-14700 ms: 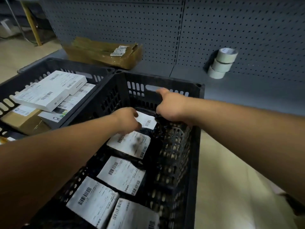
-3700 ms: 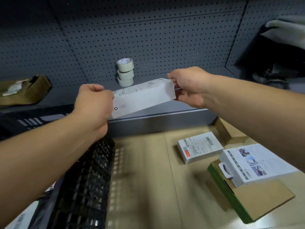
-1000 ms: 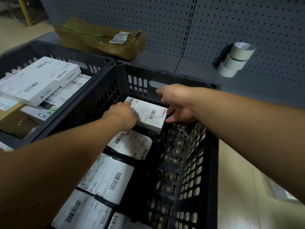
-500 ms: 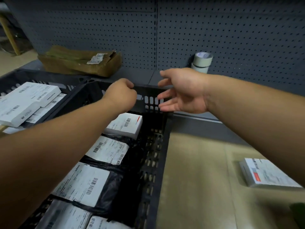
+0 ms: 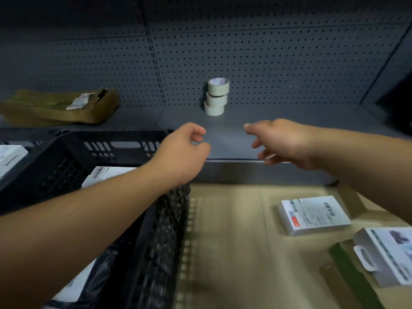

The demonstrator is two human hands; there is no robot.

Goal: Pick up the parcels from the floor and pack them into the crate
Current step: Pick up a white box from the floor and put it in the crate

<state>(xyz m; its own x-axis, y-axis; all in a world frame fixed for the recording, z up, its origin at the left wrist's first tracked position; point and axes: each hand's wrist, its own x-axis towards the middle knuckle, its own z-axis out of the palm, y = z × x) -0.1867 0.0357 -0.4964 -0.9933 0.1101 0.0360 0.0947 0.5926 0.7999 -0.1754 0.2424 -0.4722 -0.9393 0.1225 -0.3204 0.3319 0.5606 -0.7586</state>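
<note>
The black plastic crate (image 5: 124,146) stands at the left with white labelled parcels inside; one white box (image 5: 107,173) shows under my left forearm. My left hand (image 5: 185,152) hovers over the crate's right rim, fingers loosely curled, holding nothing. My right hand (image 5: 283,143) is out over the floor to the right, fingers spread and empty. On the floor at the right lies a white labelled parcel (image 5: 314,215). Nearer the lower right corner a white box with a hang tab (image 5: 388,253) rests on a green and brown carton (image 5: 356,284).
A grey shelf ledge (image 5: 234,139) and pegboard wall run behind. Three tape rolls (image 5: 217,97) are stacked on the ledge. A crumpled brown package (image 5: 60,108) lies at its left. A second crate with a white box (image 5: 11,157) is at the far left.
Both hands have let go of the white box, now lying in the crate, and lifted out. The view and both hands have swung right toward the parcels on the floor.
</note>
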